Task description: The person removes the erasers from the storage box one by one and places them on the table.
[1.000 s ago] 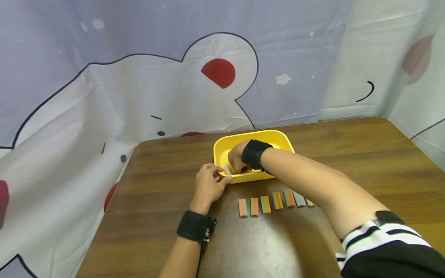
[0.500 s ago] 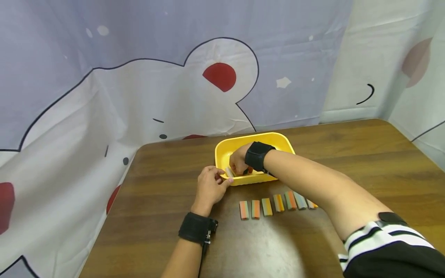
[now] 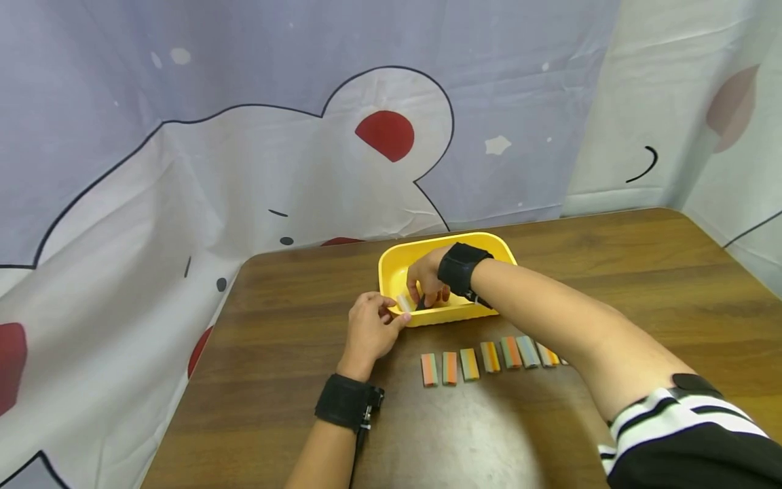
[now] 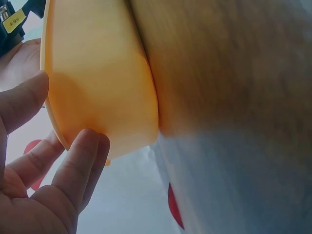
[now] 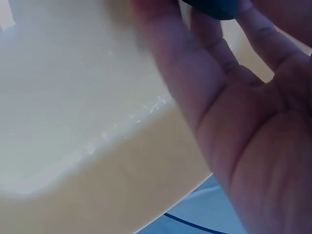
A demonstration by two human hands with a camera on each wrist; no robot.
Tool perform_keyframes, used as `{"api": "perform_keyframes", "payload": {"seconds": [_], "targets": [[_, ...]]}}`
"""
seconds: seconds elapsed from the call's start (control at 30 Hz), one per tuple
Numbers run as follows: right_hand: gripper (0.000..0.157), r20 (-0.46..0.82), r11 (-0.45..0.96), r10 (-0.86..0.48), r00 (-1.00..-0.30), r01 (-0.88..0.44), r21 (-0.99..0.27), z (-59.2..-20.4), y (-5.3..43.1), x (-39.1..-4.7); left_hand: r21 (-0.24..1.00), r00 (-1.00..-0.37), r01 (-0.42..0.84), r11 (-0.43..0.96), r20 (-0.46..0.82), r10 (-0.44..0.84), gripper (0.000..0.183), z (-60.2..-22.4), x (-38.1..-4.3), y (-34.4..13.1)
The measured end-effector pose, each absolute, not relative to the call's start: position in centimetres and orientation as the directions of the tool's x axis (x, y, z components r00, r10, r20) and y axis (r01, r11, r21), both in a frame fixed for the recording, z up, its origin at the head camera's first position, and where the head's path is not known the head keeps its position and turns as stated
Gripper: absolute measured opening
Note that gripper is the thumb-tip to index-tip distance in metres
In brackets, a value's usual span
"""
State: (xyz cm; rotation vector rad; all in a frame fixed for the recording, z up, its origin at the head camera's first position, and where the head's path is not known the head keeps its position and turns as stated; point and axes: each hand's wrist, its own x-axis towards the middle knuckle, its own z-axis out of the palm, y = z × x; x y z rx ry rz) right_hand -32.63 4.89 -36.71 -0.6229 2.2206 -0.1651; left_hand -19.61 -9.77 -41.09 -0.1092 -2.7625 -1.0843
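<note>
My left hand (image 3: 371, 327) grips the near left corner of a yellow plastic basin (image 3: 452, 314), thumb at the front wall and fingers at the rim. In the left wrist view, its fingertips (image 4: 85, 146) press on the basin's outer wall. Down inside the basin is my right hand (image 3: 430, 277), fingers bent downward. It pinches a small dark piece (image 5: 214, 7), cut off at the top of the right wrist view; its kind cannot be told. A pale block (image 3: 404, 303) lies in the basin's left corner, beside the right hand. The forearm covers part of the basin's right side.
Several small striped blocks (image 3: 470, 364) in orange, green, yellow and pale blue stand in a row before the basin. The right forearm (image 3: 550, 305) hides the row's right end. A printed curtain (image 3: 244, 170) hangs behind the wooden table (image 3: 275, 421).
My right hand has shifted slightly right and turned inside the basin, showing more of its fingers and the dark piece. More of the row's right end shows. The left hand keeps its hold.
</note>
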Motion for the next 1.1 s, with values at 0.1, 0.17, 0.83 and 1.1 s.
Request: {"api": "perform_keyframes", "payload": {"seconds": [0.1, 0.17, 0.83, 1.1], "targets": [[0.017, -0.651, 0.851, -0.518, -0.556, -0.412, -0.326, -36.8, 4.9, -32.8, 0.665, -0.982, 0.136, 0.735, 0.190, 0.010, 0.036, -41.1, -19.6, -9.8], [0.017, -0.633, 0.833, -0.544, -0.551, -0.444, -0.330, -36.9, 4.9, -32.7, 0.667, -0.982, 0.135, 0.733, 0.186, 0.011, 0.036, -41.1, -19.6, -9.8], [0.013, -0.400, 0.688, -0.714, -0.575, -0.469, -0.554, -35.7, 8.3, -33.7, 0.690, -0.977, 0.166, 0.705, 0.210, 0.024, 0.029, -41.7, -21.0, -11.1], [0.026, -0.239, 0.610, -0.716, -0.656, -0.423, -0.670, -34.2, 12.6, -32.5, 0.688, -0.985, 0.133, 0.714, 0.172, 0.019, 0.031, -41.7, -21.7, -11.6]]}}
